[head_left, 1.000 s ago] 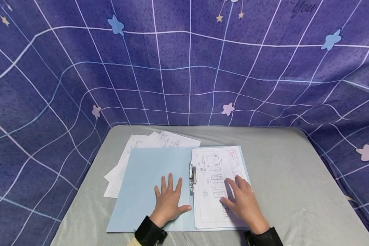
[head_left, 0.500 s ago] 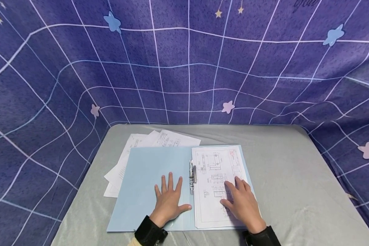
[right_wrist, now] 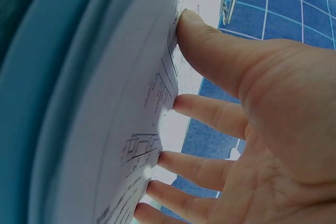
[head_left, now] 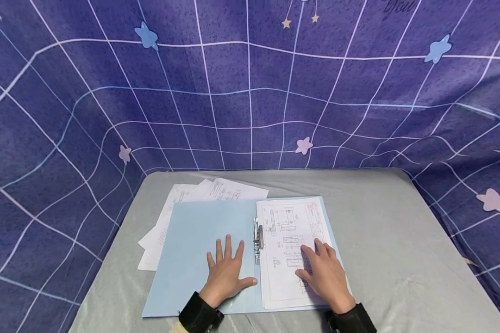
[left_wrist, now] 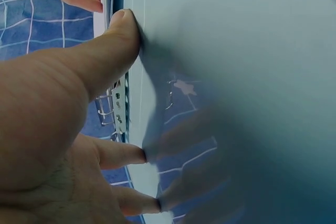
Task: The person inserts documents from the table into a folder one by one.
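Right hand (head_left: 327, 277) atop paper sheets (head_left: 277, 289)

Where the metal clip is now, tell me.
In the head view, the metal clip lies on the blue folder, along the left edge of the drawing sheets and right of the left hand.

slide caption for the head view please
A left hand spread on an open blue folder, right hand touching its top drawing sheet
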{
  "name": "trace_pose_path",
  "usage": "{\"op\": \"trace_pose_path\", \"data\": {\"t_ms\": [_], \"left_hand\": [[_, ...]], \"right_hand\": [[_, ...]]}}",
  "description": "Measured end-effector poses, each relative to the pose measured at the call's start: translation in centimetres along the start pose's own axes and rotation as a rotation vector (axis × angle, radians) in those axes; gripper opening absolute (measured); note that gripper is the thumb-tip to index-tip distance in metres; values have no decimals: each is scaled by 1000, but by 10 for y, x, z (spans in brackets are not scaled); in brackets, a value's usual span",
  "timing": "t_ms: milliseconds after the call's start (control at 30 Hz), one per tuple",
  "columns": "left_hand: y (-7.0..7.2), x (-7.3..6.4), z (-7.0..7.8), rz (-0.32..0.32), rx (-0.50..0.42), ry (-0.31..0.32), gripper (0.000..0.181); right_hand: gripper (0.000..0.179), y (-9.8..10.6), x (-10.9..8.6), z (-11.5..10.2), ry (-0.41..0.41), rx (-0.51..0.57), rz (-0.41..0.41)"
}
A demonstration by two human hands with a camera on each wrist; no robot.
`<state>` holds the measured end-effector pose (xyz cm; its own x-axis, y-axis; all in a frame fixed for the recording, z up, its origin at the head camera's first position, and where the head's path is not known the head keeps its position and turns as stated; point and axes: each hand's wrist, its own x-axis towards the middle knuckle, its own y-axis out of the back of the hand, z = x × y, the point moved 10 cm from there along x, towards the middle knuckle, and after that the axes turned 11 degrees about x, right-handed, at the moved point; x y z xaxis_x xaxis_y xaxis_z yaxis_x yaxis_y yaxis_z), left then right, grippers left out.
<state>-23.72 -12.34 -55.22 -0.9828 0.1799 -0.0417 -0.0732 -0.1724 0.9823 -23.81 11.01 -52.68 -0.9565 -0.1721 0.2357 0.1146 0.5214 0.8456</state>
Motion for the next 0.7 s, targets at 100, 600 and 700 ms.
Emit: {"op": "trace_pose_path", "data": {"t_ms": [100,600,700], "left_hand": [[0,0,-2,-14,-27,7,101],[62,10,-63,56,-258,137,81],[89,15,-94,145,-240,167,71]], "right_hand": [[64,-1,0,0,-2,6,-2],[64,1,-1,3,-11,-9,7],[65,1,-1,3,-9,-4,10]]}}
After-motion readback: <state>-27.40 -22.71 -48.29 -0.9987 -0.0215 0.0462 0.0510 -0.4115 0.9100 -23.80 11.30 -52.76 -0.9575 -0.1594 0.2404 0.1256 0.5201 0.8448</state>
